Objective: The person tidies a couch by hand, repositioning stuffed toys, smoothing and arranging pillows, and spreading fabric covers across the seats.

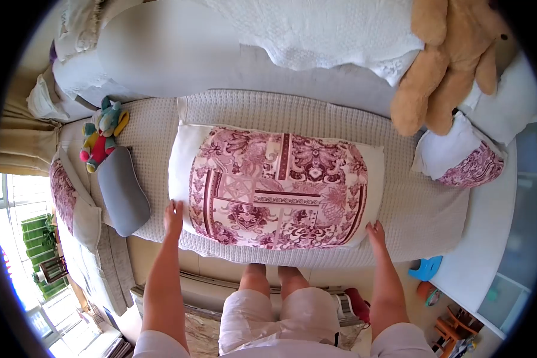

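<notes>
A large white pillow (278,185) with a maroon-and-pink patterned panel lies flat on the sofa, in front of me. My left hand (173,218) is at its lower left edge, fingers closed on the white border. At the lower right corner, my right hand (376,233) also has its fingers closed on the border. Part of the fingers of each hand is hidden from this angle. Under the pillow, a beige waffle-textured cover (423,209) spreads over the seat.
A grey cushion (124,191) and a colourful plush toy (103,134) lie on the left. Another patterned pillow (74,200) leans at the far left. To the right are a brown teddy bear (441,71) and a smaller patterned pillow (461,152). A blue stool (425,268) stands lower right.
</notes>
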Tool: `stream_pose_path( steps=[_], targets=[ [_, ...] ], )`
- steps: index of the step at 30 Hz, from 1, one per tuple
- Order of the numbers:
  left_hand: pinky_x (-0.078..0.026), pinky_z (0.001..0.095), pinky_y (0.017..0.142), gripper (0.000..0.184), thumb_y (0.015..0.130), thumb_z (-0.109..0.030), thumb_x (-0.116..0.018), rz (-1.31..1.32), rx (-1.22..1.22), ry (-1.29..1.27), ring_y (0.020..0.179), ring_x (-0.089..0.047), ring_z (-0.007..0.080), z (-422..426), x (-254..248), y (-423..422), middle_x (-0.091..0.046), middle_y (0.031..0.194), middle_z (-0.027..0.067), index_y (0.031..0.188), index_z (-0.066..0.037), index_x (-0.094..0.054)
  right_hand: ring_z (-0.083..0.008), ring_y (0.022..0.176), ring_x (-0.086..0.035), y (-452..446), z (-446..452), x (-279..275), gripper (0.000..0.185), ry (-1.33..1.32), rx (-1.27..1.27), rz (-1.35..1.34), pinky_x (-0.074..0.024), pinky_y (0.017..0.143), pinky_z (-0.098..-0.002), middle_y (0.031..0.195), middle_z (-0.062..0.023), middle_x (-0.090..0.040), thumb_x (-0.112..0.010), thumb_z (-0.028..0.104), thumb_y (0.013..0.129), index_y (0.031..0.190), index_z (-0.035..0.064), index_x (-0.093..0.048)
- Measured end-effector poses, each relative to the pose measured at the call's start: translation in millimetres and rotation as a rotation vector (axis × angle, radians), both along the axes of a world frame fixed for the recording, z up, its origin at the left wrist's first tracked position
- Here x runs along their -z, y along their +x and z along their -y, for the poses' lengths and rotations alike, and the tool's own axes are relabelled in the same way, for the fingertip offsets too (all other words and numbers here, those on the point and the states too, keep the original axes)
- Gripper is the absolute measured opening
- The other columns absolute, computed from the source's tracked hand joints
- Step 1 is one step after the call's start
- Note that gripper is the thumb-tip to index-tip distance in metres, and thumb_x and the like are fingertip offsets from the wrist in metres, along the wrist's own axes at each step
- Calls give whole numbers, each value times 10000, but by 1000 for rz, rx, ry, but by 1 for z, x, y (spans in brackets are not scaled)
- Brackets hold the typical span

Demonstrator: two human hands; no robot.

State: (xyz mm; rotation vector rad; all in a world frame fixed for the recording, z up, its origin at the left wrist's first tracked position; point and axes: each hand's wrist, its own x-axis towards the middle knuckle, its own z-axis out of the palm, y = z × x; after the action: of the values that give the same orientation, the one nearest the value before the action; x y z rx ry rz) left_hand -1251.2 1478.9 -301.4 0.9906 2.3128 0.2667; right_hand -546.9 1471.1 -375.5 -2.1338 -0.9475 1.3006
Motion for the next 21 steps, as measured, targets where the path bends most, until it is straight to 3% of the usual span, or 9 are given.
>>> stream_pose_path(
  steps=[3, 5, 8, 12, 14, 16, 18, 19, 21],
  targets=[
    [-358, 419, 1027, 740, 913, -507, -488, 48, -32, -67, 1223, -450, 398, 1, 39, -22, -448, 1321, 291, 1365, 66, -366, -256, 1157, -525, -33, -5, -12, 594, 53, 111, -75, -392, 972, -369, 1287, -152, -534, -590, 306, 902, 1357, -20, -393],
    [-344, 409, 1043, 801, 885, -532, -527, 88, -72, 143, 1262, -427, 376, 1, 54, -20, -444, 1338, 284, 1382, 66, -332, -250, 1158, -520, -35, 0, 0, 590, -6, 218, -171, -388, 973, -372, 1277, -147, -539, -587, 312, 901, 1352, -19, -400],
    [-337, 397, 1050, 859, 849, -538, -587, 179, -181, 3, 1283, -412, 360, -8, 40, -14, -429, 1365, 263, 1398, 58, -301, -250, 1109, -543, -48, -9, -18, 577, -81, 393, -244, -412, 945, -366, 1211, -151, -576, -625, 296, 876, 1319, -21, -434],
    [-421, 355, 943, 750, 810, -479, -681, 352, -311, 156, 1071, -561, 260, -19, -5, 1, -593, 1179, 188, 1289, 60, -475, -244, 1027, -582, -66, -31, -86, 561, 29, 220, -2, -444, 903, -351, 1145, -157, -606, -697, 250, 824, 1255, -46, -491],
    [-491, 318, 760, 588, 815, -395, -713, 323, -456, 343, 849, -608, 188, -26, -34, -2, -656, 981, 139, 1152, 66, -576, -227, 967, -602, -74, -50, -147, 518, 132, 208, 144, -462, 870, -339, 1075, -149, -638, -739, 230, 785, 1185, -44, -553],
    [-503, 313, 665, 546, 820, -390, -711, 286, -484, 390, 763, -609, 174, -34, -76, -5, -661, 913, 122, 1111, 57, -595, -220, 900, -617, -35, -47, -151, 443, 166, 207, 193, -485, 811, -346, 996, -134, -659, -742, 237, 784, 1098, -40, -595],
    [-525, 313, 668, 560, 830, -400, -692, 324, -578, 381, 738, -620, 181, -22, -69, -26, -659, 936, 138, 1140, 51, -574, -239, 849, -628, -13, -51, -158, 425, 84, 256, 197, -489, 766, -363, 937, -157, -670, -734, 287, 787, 1024, -41, -605],
    [-518, 324, 672, 567, 833, -413, -675, 128, -491, 267, 759, -630, 198, -18, -55, -32, -660, 943, 146, 1117, 68, -579, -239, 849, -628, -8, -52, -146, 425, 88, 261, 194, -489, 766, -363, 937, -157, -670, -734, 287, 787, 1024, -41, -605],
    [-500, 369, 689, 519, 831, -392, -667, -1, -380, 177, 757, -629, 254, -8, -37, -17, -663, 906, 167, 1090, 54, -603, -315, 842, -640, 0, -36, -98, 452, 56, -29, 528, -487, 745, -398, 907, -217, -661, -696, 335, 811, 1024, -46, -580]
  ],
)
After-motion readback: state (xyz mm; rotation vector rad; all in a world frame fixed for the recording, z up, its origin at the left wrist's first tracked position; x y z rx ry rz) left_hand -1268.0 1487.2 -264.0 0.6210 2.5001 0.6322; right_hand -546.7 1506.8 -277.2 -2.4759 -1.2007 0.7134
